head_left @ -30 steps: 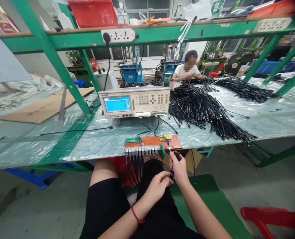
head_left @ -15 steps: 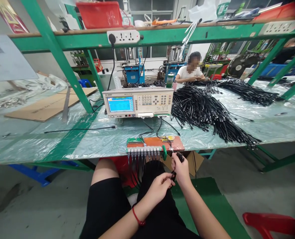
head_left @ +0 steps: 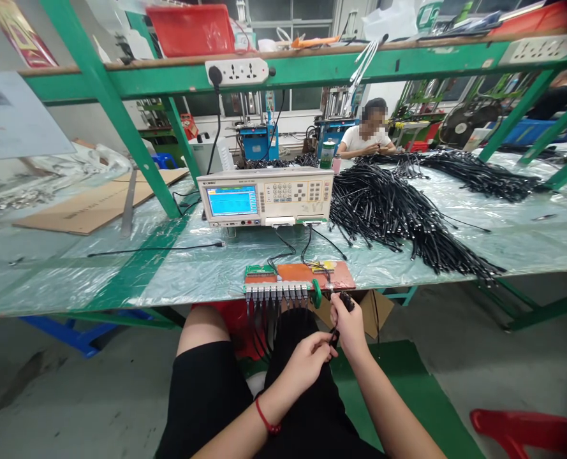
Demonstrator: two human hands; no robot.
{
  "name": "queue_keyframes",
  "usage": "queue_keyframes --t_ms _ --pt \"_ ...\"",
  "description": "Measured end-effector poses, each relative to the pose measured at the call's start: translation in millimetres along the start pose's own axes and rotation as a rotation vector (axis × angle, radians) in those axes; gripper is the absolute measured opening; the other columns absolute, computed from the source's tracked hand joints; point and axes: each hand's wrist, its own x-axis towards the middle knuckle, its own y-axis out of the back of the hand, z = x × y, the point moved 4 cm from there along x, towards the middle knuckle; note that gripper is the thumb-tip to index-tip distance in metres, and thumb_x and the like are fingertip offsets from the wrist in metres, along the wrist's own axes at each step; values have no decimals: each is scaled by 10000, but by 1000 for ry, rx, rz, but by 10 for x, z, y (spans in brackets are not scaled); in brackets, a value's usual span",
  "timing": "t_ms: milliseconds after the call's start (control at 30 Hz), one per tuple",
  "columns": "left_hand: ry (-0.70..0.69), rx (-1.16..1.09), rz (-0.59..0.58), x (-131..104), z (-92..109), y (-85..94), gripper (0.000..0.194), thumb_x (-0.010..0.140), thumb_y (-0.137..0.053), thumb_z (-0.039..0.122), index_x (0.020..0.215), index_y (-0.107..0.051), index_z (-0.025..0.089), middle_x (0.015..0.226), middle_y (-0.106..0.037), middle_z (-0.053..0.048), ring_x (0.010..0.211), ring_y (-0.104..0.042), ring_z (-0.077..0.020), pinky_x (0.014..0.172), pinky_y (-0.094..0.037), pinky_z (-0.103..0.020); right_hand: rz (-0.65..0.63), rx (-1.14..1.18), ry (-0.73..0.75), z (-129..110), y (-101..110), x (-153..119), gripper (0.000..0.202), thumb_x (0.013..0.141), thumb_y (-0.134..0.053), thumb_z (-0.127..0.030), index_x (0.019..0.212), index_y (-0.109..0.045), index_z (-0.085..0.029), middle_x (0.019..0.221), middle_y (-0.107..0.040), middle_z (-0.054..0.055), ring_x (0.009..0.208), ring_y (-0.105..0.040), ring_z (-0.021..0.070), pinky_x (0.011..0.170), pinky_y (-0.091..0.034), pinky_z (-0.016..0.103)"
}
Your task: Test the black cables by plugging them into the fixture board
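Observation:
My right hand (head_left: 347, 319) is closed round a black cable at the table's front edge, just below the right end of the orange board (head_left: 344, 275). Below and left of it, my left hand (head_left: 314, 356) pinches a thin part of black cable between its fingers. A row of black plugs (head_left: 276, 293) sits in the connector strip on the board's front edge, their cables hanging down over my lap. A green ring-shaped piece (head_left: 316, 293) stands at the strip's right end. Wires link the board to the test instrument (head_left: 287, 197) with its lit blue screen.
A large heap of black cables (head_left: 388, 204) lies right of the instrument. One loose cable (head_left: 159, 248) lies at the left, near cardboard (head_left: 87, 207) and a metal ruler (head_left: 129, 204). A green shelf frame (head_left: 312, 70) spans above. Across the table sits a person (head_left: 367, 137).

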Motion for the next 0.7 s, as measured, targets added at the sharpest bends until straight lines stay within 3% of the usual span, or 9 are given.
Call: queue_keyframes --t_ms 233,433,567,700 --pt "-12 1 36 -14 -9 -19 318 893 -568 366 1070 -698 136 870 -737 -93 790 -658 -200 773 -509 -338 -8 61 -85 -72 -30 74 425 708 -807 -516 739 -532 -193 451 -403 -80 361 -270 57 338 -196 190" --pt "-146 178 108 -221 338 73 286 930 -503 236 1110 -718 182 1139 -739 -105 1091 -668 -240 1001 -480 -377 -10 32 -203 -50 78 64 543 648 -805 -627 765 -654 -119 498 -548 17 331 -315 55 315 -169 183" --pt "-250 294 190 -520 629 290 282 984 -474 289 1055 -736 212 1096 -736 -91 1062 -663 -247 964 -488 -362 7 97 -195 76 195 -1 550 653 -817 -631 787 -676 -117 455 -512 -4 312 -248 34 319 -156 169" --pt "-364 385 430 -788 700 687 285 997 -466 338 999 -725 220 1058 -701 -93 1048 -637 -263 950 -474 -380 -15 100 -182 97 220 -41 535 690 -803 -631 766 -672 -117 420 -477 -9 310 -257 39 328 -164 166"
